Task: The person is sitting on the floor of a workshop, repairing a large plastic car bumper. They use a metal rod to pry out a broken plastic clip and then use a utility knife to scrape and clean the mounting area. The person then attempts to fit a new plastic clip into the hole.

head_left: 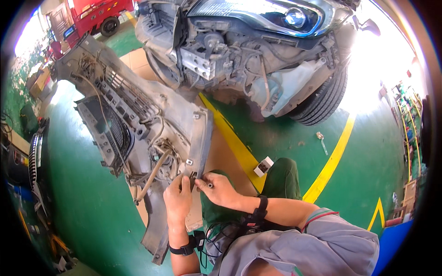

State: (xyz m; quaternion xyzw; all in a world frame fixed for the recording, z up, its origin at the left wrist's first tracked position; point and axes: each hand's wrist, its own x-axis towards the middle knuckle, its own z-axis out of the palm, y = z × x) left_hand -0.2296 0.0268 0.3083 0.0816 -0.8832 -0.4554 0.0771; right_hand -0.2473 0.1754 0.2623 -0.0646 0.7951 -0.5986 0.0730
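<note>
Left hand (178,197) grips bumper (138,119) edge, steadying it; right hand (217,187) pinches small fastener (209,185) just beside, fingers closed.

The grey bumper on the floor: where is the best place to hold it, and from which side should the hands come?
Probably the near end of the bumper, by its bare outer edge strip, coming from the person's side. That strip is narrow and free of wires, unlike the grille and cable area further left. The left hand and right hand already meet there, the right pinching a small dark part against the edge.
</note>
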